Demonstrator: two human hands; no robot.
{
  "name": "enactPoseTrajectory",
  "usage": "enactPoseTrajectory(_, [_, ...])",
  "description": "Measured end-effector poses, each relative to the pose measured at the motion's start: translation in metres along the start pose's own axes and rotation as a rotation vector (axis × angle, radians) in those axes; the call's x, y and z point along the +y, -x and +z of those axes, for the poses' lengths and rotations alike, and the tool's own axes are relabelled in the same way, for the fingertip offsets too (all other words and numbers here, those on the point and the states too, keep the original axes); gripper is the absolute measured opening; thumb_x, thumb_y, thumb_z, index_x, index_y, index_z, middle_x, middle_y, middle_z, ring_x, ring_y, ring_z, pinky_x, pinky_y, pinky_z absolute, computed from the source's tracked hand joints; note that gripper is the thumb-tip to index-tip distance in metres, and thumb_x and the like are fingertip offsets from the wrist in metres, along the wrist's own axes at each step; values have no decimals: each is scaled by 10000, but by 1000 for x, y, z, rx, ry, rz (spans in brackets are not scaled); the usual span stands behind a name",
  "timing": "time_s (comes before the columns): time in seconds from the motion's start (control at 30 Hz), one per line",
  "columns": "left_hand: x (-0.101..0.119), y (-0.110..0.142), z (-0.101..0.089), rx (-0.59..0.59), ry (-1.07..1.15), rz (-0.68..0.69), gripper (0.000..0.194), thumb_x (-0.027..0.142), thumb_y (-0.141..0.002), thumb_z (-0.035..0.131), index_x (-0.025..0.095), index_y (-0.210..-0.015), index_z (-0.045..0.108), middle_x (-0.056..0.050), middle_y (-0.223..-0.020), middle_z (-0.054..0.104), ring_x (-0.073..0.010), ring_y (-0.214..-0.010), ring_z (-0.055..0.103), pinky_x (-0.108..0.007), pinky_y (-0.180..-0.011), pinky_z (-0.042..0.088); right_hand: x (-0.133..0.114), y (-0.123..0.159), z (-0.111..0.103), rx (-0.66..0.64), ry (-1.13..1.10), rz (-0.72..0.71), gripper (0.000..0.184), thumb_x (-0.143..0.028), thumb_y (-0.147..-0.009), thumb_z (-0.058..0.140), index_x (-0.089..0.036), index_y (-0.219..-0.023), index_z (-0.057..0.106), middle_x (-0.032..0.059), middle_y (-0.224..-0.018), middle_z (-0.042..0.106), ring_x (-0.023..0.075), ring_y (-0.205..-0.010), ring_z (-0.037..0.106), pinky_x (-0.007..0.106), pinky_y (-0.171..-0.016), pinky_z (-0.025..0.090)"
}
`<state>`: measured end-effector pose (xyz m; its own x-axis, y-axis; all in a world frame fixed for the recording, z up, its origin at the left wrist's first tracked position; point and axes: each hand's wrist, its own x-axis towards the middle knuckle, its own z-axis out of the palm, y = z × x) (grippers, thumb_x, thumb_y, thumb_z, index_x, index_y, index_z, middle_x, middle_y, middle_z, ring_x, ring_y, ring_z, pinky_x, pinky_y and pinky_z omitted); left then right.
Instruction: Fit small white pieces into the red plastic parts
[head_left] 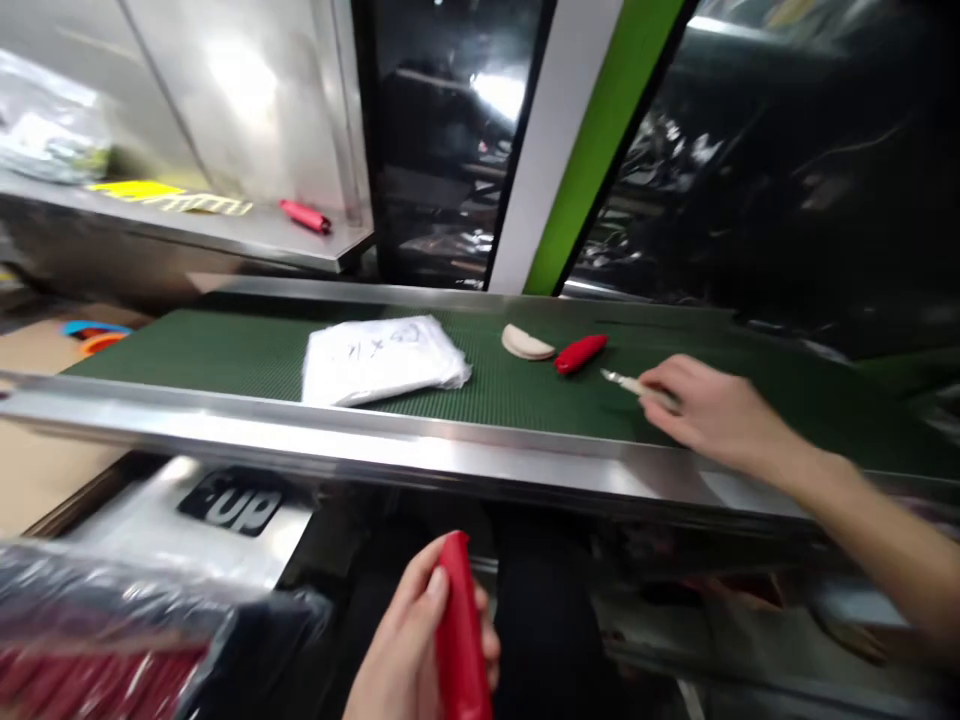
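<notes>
In the head view my left hand [409,640] is closed around a long red plastic piece [461,640], held upright in front of the belt's metal edge. Over the green belt, my right hand [697,410] grips a small knife [634,385] by its pale handle, the metal tip pointing left. Just left of the tip lies another red piece [581,354] on the belt. Beside it rests a cream half-round piece [526,344]. A white plastic-wrapped packet [382,358] with handwriting on it lies further left.
The green conveyor belt [225,345] has raised metal rails. On a steel ledge [247,235] at the back left lie a red piece [305,216] and yellow parts [139,190]. At lower left, a plastic-lined box [112,600] holds red pieces. Dark panels stand behind the belt.
</notes>
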<state>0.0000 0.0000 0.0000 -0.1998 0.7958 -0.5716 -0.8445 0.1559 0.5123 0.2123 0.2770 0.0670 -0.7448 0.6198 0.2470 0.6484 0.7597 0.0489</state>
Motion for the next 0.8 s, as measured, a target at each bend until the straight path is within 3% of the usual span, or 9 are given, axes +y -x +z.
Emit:
enactPoseTrajectory(0.07, [2,2,1,-3,69,-79,385,401,-972,452,178,-1284,422,-112,-1002,604,-213,-772,590,-329,-637,496,-26,14,-8,134,-40,-20,253,-332,-904,517,-176,-1062,636,64,-991,606,161,-796,609,296,-691,465])
enactPoseTrajectory(0.13, [3,5,2,-11,104,-112,379,411,-991,381,166,-1273,446,-148,-1139,569,-242,-869,587,-374,-701,518,-59,33,-13,182,-149,-101,248,-293,-909,537,-229,-1134,621,39,-1046,600,135,-850,617,257,-750,482])
enactPoseTrajectory(0.23, [1,6,2,-19,109,-116,385,420,-991,376,164,-1265,464,-145,-1159,549,-248,-902,577,-377,-699,533,-113,63,-10,34,-433,-182,354,-193,-941,467,-248,-1285,530,33,-1154,582,100,-992,615,165,-820,500])
enactPoseTrajectory(0.3, [-1,6,3,-6,73,-141,339,417,-980,417,182,-1215,487,-106,-1044,562,-212,-815,573,-312,-613,515,-141,78,0,-91,-616,-179,424,-140,-951,418,-233,-1363,458,33,-1119,596,80,-975,627,138,-817,516])
enactPoseTrajectory(0.37, [-3,7,3,16,15,-178,272,407,-963,473,206,-1145,494,-46,-878,543,-145,-667,524,-218,-508,429,-160,85,11,-137,-758,-164,445,-98,-949,404,-201,-1381,437,37,-1051,615,79,-922,639,149,-812,535])
enactPoseTrajectory(0.5, [-7,11,5,22,-88,-173,210,406,-956,480,222,-1055,469,13,-739,485,-71,-522,385,-156,-443,293,-176,86,21,-10,-824,-139,436,-24,-912,424,-136,-1326,503,72,-1061,624,109,-938,622,214,-831,547])
enactPoseTrajectory(0.67, [-14,14,1,-55,-129,-98,255,473,-933,484,221,-956,457,28,-690,474,-78,-468,379,-154,-385,325,-179,84,18,144,-644,-132,421,15,-869,478,-114,-1259,569,85,-1088,650,162,-978,601,332,-874,528])
enactPoseTrajectory(0.8, [-14,16,-2,-151,-46,-104,267,490,-922,518,229,-958,475,30,-684,482,-71,-463,396,-145,-386,372,-183,85,15,198,-588,-145,385,10,-863,526,-107,-1220,609,76,-1065,671,163,-969,595,318,-850,517])
